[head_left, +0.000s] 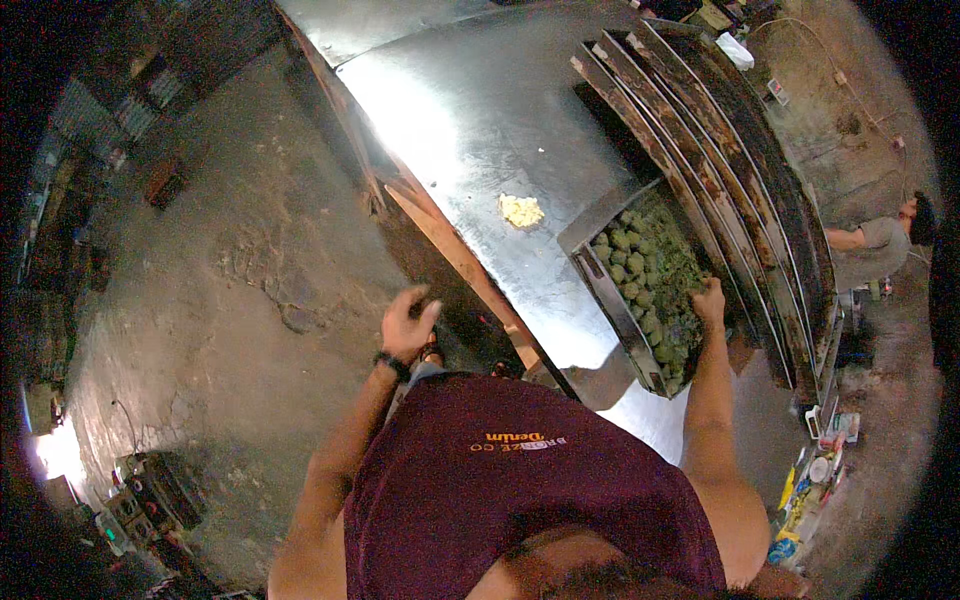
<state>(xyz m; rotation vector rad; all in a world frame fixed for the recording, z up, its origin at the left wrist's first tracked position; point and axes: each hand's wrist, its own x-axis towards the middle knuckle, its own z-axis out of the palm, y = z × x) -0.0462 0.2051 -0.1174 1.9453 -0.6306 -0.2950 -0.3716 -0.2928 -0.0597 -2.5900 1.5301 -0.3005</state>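
My right hand (710, 301) reaches over the near right side of a metal tray (622, 318), its fingers curled at the loose green crumbs (672, 240). Whatever those fingers may hold is hidden. Several rough green balls (636, 264) lie in the tray, bunched along its left side and toward the near end. My left hand (408, 322) hangs left of the table edge, above the floor. Its fingers are loosely bent and apart from the thumb, with nothing seen in them. A dark band circles that wrist.
The tray rests on a shiny metal table (480, 130) with a wooden edge (450, 240). A small pale yellow heap (521, 210) lies on it. Long dark metal trays (720, 170) stand close on the right. Another person (880, 245) is at the far right.
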